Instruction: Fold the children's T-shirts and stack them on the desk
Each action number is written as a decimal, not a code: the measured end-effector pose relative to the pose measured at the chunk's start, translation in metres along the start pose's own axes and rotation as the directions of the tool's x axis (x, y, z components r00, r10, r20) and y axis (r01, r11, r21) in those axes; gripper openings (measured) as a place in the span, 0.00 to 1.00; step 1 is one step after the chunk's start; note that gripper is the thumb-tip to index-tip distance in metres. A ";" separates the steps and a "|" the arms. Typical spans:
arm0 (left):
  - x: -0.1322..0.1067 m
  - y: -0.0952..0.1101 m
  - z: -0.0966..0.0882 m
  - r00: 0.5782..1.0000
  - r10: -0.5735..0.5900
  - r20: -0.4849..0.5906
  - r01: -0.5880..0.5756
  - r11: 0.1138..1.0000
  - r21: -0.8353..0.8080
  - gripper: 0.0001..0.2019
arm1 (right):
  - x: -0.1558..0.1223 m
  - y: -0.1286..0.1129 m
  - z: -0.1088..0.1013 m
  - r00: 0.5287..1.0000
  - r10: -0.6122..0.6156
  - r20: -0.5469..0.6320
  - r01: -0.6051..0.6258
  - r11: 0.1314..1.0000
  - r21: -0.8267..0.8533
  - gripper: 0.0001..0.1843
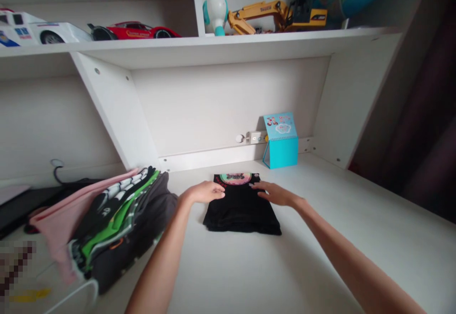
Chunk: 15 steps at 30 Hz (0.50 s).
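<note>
Our forearms (160, 266) reach across the bench (356, 238), left hand (203, 193) and right hand (276, 194) lying open, gripping nothing, on a folded black T-shirt (241, 209) just right of a stacked clothes pile (121, 223).

Left hand (203, 193), right hand (276, 194) on a folded black T-shirt (241, 209)
</note>
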<state>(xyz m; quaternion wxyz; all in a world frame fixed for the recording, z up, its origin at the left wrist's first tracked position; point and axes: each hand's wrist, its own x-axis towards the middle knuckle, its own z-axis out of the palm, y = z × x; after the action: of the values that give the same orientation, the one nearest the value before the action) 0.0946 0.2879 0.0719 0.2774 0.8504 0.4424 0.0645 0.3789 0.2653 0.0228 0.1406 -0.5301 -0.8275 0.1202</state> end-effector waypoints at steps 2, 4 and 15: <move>0.012 -0.003 0.014 0.999 -0.050 0.019 0.049 0.997 0.059 0.14 | -0.006 -0.006 0.018 1.000 0.021 0.013 -0.020 0.998 -0.053 0.20; 0.019 -0.008 0.022 0.997 -0.082 -0.006 0.083 0.992 0.090 0.13 | -0.018 -0.019 0.031 0.997 0.070 -0.009 -0.071 0.990 -0.124 0.17; 0.010 0.001 0.009 0.995 -0.034 -0.099 0.054 0.977 0.208 0.19 | -0.053 -0.101 0.006 0.963 -0.261 0.066 0.256 0.964 0.076 0.22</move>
<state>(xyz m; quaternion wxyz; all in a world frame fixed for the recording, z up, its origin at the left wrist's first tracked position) 0.1047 0.2909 0.0635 0.1660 0.8609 0.4781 0.0515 0.3130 0.1758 0.0471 0.1414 -0.4079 -0.8897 0.1483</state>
